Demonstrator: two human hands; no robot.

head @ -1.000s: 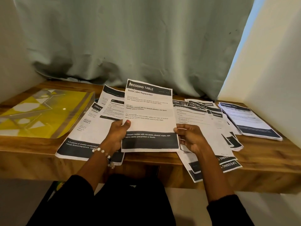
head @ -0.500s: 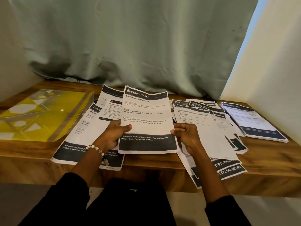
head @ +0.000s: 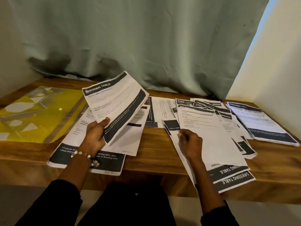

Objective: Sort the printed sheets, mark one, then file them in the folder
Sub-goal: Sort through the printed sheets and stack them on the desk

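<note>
The left hand (head: 96, 136) holds the "Dressing Table" sheet (head: 114, 105) raised above the desk (head: 154, 144), thumb on its face, fingers curled behind its lower left edge. The sheet is light and limp; it bows where unsupported, so grip an edge or support it from below. The right hand (head: 191, 144) rests on the right-hand stack (head: 211, 136), fingers loosely curled; whether it pinches a sheet is unclear. The yellow folder (head: 37, 115) lies flat at far left.
</note>
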